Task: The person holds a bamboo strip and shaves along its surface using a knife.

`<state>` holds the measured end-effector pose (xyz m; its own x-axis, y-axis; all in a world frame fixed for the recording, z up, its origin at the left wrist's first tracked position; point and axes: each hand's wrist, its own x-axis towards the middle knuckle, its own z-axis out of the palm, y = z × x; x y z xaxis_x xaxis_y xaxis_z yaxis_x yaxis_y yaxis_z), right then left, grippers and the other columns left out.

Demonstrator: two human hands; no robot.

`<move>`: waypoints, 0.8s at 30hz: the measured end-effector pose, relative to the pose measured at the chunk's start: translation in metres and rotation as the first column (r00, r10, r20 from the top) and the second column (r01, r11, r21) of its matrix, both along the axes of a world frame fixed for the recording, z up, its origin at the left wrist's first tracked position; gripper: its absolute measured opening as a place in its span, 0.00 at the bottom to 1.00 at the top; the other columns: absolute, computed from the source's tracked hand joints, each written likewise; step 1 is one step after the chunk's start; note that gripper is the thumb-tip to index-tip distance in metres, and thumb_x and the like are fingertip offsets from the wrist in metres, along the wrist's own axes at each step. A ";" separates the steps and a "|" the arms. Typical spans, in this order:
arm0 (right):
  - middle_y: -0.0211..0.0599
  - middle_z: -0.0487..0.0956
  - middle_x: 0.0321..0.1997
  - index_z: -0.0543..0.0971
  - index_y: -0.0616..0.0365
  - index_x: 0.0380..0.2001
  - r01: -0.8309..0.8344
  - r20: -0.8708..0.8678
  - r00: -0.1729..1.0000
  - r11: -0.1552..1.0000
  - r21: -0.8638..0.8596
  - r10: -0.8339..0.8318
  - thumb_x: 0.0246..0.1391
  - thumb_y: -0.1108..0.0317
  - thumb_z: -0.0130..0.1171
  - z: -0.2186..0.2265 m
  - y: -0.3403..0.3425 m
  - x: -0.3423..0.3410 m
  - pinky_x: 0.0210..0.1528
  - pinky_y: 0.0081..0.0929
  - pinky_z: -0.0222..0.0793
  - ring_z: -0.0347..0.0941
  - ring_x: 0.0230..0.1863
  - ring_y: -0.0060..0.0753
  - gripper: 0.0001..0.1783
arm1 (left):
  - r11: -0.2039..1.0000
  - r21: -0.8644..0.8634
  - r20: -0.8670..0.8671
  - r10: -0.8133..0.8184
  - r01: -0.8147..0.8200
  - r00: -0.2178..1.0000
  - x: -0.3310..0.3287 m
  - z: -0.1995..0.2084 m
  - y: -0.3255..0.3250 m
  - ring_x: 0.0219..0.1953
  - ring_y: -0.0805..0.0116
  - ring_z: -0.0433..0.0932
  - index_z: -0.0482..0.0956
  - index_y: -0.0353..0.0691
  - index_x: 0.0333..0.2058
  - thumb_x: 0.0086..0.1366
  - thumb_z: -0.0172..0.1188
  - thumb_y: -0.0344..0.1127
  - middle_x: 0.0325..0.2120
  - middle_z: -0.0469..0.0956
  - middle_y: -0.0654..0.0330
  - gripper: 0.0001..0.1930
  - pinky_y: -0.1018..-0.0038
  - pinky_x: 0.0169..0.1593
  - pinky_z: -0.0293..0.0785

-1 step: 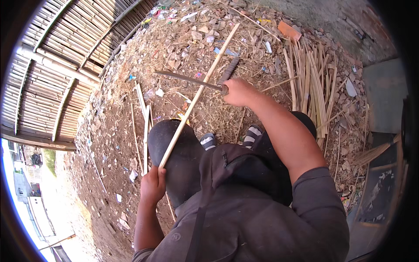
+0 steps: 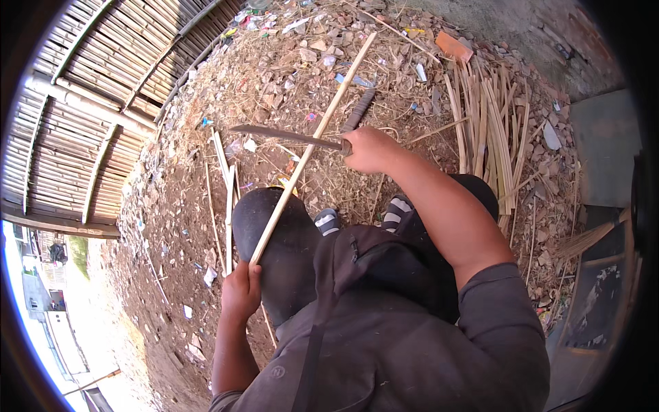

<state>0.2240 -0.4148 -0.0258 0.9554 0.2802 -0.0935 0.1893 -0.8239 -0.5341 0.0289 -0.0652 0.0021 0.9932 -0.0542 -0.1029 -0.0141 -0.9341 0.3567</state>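
My left hand (image 2: 241, 291) is closed round the near end of a long pale bamboo strip (image 2: 336, 101), beside my left knee. The strip slants up and away to the right, passing over that knee. A long knife (image 2: 285, 134) with a dark, worn blade is gripped in my right hand (image 2: 371, 150). Its blade points left and crosses the strip around the middle; whether it presses on the strip I cannot tell. Just beyond my right hand, a dark ribbed bar (image 2: 360, 108) lies on the ground, its near end hidden by the hand.
A pile of split bamboo strips (image 2: 489, 123) lies to the right. More strips (image 2: 229, 218) rest left of my knee. An orange brick piece (image 2: 454, 47) sits near the far wall. Rubble and litter cover the ground. A bamboo fence (image 2: 96, 103) stands at the left.
My right hand and the knife have shifted a little left, so the blade reaches farther past the strip, its tip slightly lower. The left hand has stayed in place.
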 end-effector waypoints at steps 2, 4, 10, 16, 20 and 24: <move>0.46 0.83 0.37 0.83 0.51 0.36 -0.085 0.007 0.996 0.996 -0.006 0.085 0.44 0.63 0.61 0.015 0.008 -0.008 0.44 0.46 0.76 0.80 0.40 0.51 0.13 | 0.999 -0.032 0.013 0.009 -0.008 1.000 -0.001 -0.002 0.003 0.27 0.35 0.76 0.71 0.36 0.33 0.73 0.50 0.44 0.21 0.76 0.41 0.16 0.48 0.30 0.69; 0.47 0.83 0.36 0.83 0.53 0.37 -0.222 0.022 0.974 0.968 -0.117 0.226 0.45 0.63 0.61 0.023 0.002 -0.014 0.44 0.46 0.76 0.80 0.40 0.52 0.14 | 0.998 -0.048 0.038 -0.040 0.042 0.998 -0.010 -0.005 0.008 0.26 0.36 0.76 0.71 0.36 0.32 0.73 0.50 0.44 0.20 0.75 0.42 0.16 0.50 0.29 0.68; 0.46 0.82 0.32 0.82 0.53 0.35 0.131 0.020 0.991 0.987 0.090 -0.133 0.45 0.64 0.61 -0.008 -0.043 0.025 0.43 0.47 0.76 0.81 0.39 0.50 0.12 | 0.998 -0.055 -0.009 0.033 -0.033 0.999 -0.004 0.002 0.006 0.25 0.36 0.75 0.71 0.35 0.30 0.74 0.48 0.45 0.19 0.74 0.42 0.19 0.50 0.29 0.67; 0.48 0.83 0.33 0.81 0.57 0.35 -0.189 0.090 0.973 0.959 -0.212 0.211 0.45 0.64 0.60 0.047 0.001 -0.025 0.39 0.45 0.76 0.81 0.37 0.49 0.13 | 0.999 -0.013 0.040 0.037 -0.037 0.998 -0.017 0.007 0.002 0.26 0.35 0.75 0.70 0.36 0.30 0.74 0.48 0.46 0.20 0.75 0.41 0.19 0.48 0.29 0.68; 0.46 0.82 0.31 0.80 0.60 0.39 0.308 -0.227 0.941 0.909 0.280 -0.249 0.44 0.64 0.62 -0.018 -0.079 0.037 0.39 0.39 0.73 0.79 0.35 0.48 0.17 | 1.000 -0.010 0.073 0.002 -0.002 0.997 -0.008 0.004 0.001 0.27 0.35 0.76 0.70 0.36 0.30 0.73 0.50 0.46 0.21 0.76 0.41 0.18 0.48 0.30 0.69; 0.49 0.82 0.32 0.80 0.61 0.41 0.418 -0.106 0.908 0.893 0.168 -0.406 0.44 0.65 0.61 -0.031 -0.092 0.034 0.41 0.38 0.74 0.80 0.36 0.48 0.19 | 0.995 0.097 0.002 0.020 -0.020 1.000 -0.008 0.014 0.003 0.28 0.35 0.77 0.70 0.37 0.31 0.72 0.52 0.45 0.21 0.76 0.42 0.16 0.48 0.31 0.70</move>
